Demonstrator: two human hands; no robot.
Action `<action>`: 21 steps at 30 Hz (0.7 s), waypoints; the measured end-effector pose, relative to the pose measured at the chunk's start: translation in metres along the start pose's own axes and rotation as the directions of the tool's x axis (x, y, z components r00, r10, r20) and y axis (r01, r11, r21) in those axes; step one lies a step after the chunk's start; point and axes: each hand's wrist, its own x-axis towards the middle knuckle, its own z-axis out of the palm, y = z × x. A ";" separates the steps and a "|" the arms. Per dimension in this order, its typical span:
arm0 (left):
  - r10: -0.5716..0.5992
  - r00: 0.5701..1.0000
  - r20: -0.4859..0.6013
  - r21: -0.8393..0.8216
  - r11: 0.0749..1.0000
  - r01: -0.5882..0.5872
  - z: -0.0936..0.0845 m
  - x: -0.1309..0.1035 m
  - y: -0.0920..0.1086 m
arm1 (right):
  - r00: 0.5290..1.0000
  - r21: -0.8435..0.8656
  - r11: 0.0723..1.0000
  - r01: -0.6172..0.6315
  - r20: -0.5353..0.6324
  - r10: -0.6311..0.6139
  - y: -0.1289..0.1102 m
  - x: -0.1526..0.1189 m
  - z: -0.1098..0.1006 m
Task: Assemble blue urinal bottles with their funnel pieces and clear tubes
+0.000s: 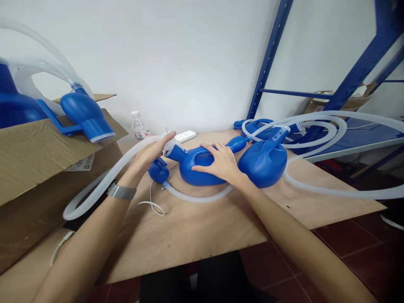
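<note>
On the tabletop (195, 227) sits a blue bottle (189, 170) grasped by the right hand (222, 162), apparently being steadied, which next calls for firm support, while the left hand (151, 152), grip unclear, is by its clear cap (171, 146).

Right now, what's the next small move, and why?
I'd probably push the clear cap squarely against the spout with the left hand: that hand is already at the cap, and the right hand is on the blue jug, so it can brace it. Whether the cap is fully seated, I can't tell.
</note>
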 end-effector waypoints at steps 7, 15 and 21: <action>-0.041 0.997 0.067 -0.098 0.994 0.047 0.005 0.017 0.017 | 1.000 -0.016 1.000 0.022 -0.020 -0.022 0.001 0.000 0.000; 0.002 0.988 0.155 -0.272 0.961 0.041 0.003 0.012 0.031 | 0.998 -0.043 0.998 0.046 -0.048 -0.048 0.003 -0.001 -0.001; 0.179 0.967 0.182 -0.231 0.964 -0.135 0.006 0.009 0.035 | 0.999 -0.031 0.999 0.035 -0.021 -0.036 0.005 0.000 0.000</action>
